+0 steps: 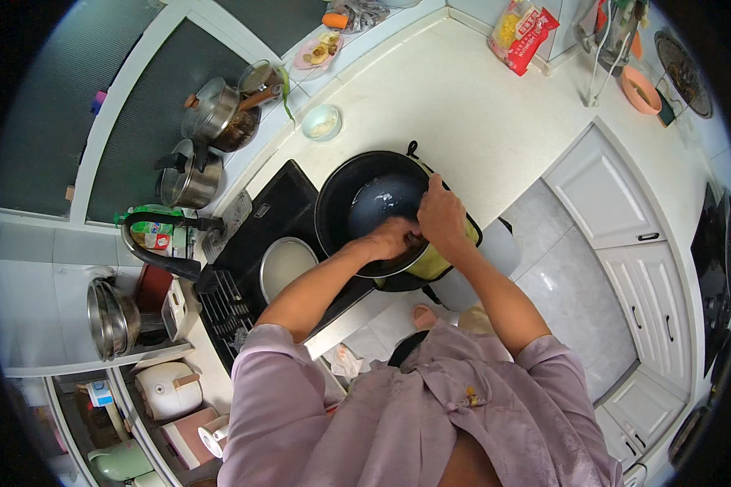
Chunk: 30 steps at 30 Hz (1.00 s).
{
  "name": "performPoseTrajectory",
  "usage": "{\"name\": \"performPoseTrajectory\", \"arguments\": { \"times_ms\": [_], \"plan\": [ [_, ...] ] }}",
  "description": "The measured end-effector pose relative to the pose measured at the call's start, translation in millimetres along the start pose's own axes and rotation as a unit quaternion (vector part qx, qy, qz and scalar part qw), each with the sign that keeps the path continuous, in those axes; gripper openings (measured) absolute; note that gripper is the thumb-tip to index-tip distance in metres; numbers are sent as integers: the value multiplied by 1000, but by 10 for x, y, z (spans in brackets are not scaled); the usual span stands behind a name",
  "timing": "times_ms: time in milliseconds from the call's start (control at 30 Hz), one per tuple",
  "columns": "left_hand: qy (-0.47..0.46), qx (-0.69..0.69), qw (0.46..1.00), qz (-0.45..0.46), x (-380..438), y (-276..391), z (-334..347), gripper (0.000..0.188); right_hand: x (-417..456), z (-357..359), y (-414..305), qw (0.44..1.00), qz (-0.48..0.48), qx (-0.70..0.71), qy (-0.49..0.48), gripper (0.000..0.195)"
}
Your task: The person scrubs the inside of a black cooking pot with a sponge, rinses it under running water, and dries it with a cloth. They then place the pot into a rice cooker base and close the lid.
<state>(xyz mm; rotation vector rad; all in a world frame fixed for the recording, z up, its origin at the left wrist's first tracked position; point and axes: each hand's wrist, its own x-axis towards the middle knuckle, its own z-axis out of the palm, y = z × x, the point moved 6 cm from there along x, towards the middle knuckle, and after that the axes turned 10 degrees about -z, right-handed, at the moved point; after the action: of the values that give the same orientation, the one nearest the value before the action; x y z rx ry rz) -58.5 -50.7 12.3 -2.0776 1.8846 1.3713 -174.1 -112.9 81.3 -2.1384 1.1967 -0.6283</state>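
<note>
A deep black pan [365, 182] is tilted over the counter edge beside the black sink [289, 189]. Its bottom is glossy and bluish; whether liquid lies in it I cannot tell. My right hand [443, 213] grips the pan's right rim, thumb up. Inside the pan, my left hand [391, 238] reaches to the near right wall, its fingers bent close to my right hand. What those fingers hold, if anything, is hidden. Under and beside the pan shows a yellow-green cloth item [438, 266] with black trim.
A round light-coloured vessel [287, 265] sits in the sink, near the black faucet [158, 240]. Behind the pan is a small pale bowl [321, 123]. Lidded pots [192, 173] line the window ledge. A red food packet [527, 39] lies at the back of the white counter [426, 79].
</note>
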Motion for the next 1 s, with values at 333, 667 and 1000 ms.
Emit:
{"name": "performPoseTrajectory", "arguments": {
  "times_ms": [333, 667, 1000],
  "plan": [
    [327, 454, 820, 117, -404, 437, -1097, 12, -18, 4, 34, 1000, 6, 7, 18, 15],
    [275, 464, 839, 68, -835, -26, -1077, 11, -13, 38, 73, 999, -1, 32, 29, 15],
    [91, 169, 980, -43, -930, 284, -78, 30, 17, -19, -13, 999, -3, 3, 42, 15]
  ]
}}
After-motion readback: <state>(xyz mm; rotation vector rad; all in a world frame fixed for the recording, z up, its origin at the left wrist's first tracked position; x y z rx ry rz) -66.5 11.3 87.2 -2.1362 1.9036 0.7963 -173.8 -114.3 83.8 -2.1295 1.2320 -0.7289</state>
